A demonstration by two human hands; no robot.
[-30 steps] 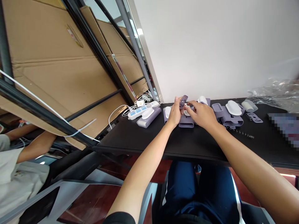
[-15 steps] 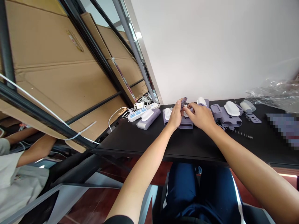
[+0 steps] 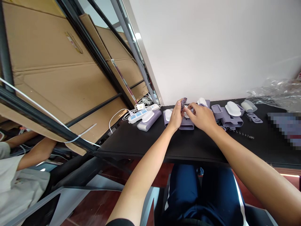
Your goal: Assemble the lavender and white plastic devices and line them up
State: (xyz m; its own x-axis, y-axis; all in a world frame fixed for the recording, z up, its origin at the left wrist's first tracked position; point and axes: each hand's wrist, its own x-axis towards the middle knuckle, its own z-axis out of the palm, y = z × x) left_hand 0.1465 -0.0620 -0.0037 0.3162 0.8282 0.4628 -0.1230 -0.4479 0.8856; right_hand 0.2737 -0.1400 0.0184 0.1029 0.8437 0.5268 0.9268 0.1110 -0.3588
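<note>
Above the black table, my left hand [image 3: 176, 116] is closed round a small purple plastic part [image 3: 184, 101], whose upper end shows past the fingertips. My right hand [image 3: 202, 115] meets it from the right, thumb and fingers pinched together close to that part. Small shiny metal bits [image 3: 185, 107] show between the two hands; what exactly the right fingers grip is hidden. Under and behind the hands stand purple housings [image 3: 187, 125] with white oval pads, partly covered by the fingers.
On the black table [image 3: 141, 142], a purple device [image 3: 149, 120] lies left beside a white power strip [image 3: 137, 116]. To the right are another purple housing [image 3: 231, 121], a slotted purple plate [image 3: 254, 118], a row of small metal hooks [image 3: 244, 135] and clear plastic wrap [image 3: 277, 94]. A co-worker's arm [image 3: 39, 153] shows at far left.
Both hands stay in nearly the same place. The purple part in my left hand has tilted slightly, and the whole view has shifted a little.
</note>
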